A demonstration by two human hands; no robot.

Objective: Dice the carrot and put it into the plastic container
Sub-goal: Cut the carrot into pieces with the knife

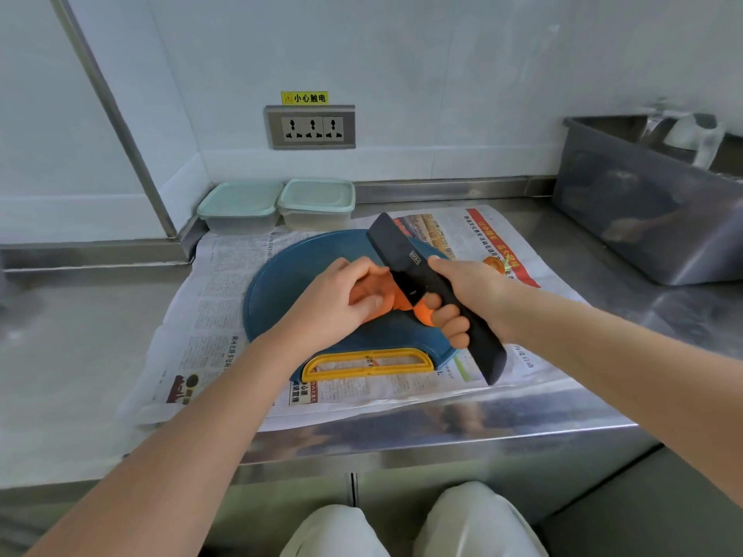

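The left hand (345, 299) curls its grip round the carrot (422, 313) on the blue cutting board (289, 275), hiding most of it. The right hand (462, 291) has its grip clenched on the black knife (402, 251), whose blade seems to touch the carrot. Two lidded plastic containers (241, 207) (317, 201) stand side by side at the back of the worktop (80, 335).

Left hand (335, 303) and right hand (468, 289) bare; forearms (181, 428) bare throughout. Pale off-white trousers (478, 520) cover both knees.
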